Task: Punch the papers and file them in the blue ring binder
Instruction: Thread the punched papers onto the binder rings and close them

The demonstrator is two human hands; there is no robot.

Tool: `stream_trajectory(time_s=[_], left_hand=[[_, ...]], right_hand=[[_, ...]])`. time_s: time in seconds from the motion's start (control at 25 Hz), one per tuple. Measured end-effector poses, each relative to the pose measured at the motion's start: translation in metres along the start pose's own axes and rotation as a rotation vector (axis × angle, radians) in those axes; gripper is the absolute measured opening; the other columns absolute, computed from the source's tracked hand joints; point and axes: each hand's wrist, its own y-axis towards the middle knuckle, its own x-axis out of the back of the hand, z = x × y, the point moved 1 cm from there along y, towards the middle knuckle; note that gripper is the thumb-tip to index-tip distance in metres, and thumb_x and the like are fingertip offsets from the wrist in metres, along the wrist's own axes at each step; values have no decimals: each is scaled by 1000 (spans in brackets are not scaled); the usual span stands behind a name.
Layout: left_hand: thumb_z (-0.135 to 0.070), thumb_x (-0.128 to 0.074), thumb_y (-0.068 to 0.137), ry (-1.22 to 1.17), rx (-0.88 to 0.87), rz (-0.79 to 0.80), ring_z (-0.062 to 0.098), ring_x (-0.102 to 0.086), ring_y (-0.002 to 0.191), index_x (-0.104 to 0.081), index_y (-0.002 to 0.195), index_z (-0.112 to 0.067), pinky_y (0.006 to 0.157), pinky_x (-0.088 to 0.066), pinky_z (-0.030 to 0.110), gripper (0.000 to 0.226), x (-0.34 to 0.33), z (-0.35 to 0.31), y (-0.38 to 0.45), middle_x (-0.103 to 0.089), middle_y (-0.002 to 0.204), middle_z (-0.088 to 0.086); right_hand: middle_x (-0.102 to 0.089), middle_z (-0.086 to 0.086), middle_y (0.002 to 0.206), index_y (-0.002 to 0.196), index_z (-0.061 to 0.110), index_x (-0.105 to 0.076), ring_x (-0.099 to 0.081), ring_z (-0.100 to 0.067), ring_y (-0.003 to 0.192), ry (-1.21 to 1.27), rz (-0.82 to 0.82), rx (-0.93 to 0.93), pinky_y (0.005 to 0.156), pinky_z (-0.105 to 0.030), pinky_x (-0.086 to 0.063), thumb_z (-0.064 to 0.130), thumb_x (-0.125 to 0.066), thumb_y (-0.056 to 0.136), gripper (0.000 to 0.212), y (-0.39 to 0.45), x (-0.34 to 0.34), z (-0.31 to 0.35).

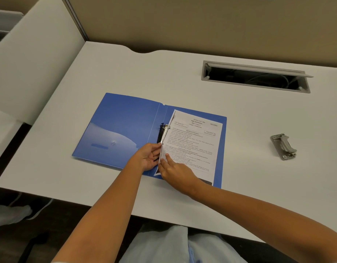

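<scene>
The blue ring binder (124,128) lies open on the white desk, its black and metal ring mechanism (162,132) at the spine. Printed papers (192,147) rest on the binder's right half, their left edge lifted and curled by the rings. My left hand (149,157) pinches that lifted edge near the lower ring. My right hand (175,170) presses on the sheet's lower left part, fingers touching the paper edge. The grey hole punch (283,146) sits apart, far right on the desk.
The white desk (239,177) has an open cable tray slot (255,77) at the back right. A white partition panel (36,59) stands at the left. The desk's front edge runs just above my lap.
</scene>
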Motion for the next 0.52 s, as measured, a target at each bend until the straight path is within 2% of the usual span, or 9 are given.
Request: stream_trajectory(time_s=[0.2,0.32,0.52], left_hand=[[-25,-56,97,20,-1,-4,29,-65,108,-66,115,-4,97,-51,39,29,1,0,3,-73,108,13],[-24,-56,97,14,5,-6,27,-67,99,-66,112,-4,90,-54,37,27,1,-1,1,-74,101,13],[-16,-57,96,-47,-10,13,26,-68,97,-66,108,-5,78,-55,34,19,-1,1,-2,-75,96,11]], right_hand=[[-73,-10,98,97,11,-75,-68,-28,101,8,-8,-29,56,-29,-58,24,-85,65,36,4,-2,8],[-74,-11,98,98,10,-75,-68,-29,100,40,-22,-40,57,-30,-58,27,-87,62,42,6,-2,10],[-74,-12,95,93,7,-76,-69,-28,98,20,-1,-8,58,-29,-58,24,-89,58,41,-10,-11,-3]])
